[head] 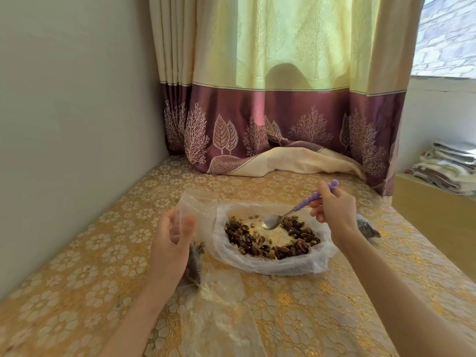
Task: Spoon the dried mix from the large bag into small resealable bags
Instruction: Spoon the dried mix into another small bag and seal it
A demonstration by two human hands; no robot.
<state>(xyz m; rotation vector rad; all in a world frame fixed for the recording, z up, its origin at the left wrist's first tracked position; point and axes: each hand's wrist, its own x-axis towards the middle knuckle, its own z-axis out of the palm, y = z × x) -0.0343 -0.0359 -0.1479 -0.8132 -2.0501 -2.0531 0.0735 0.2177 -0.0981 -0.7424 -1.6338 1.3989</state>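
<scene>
Pinching spoon (296,210), fingers (318,211) curled.

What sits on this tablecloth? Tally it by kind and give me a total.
Purple-handled metal spoon, in the right hand: 1
Large clear plastic bag of dried mix: 1
Small clear bags holding mix: 2
Empty small clear resealable bag, in the left hand: 1
Total: 5
The flat clear plastic nearest the camera is too faint to count.
</scene>
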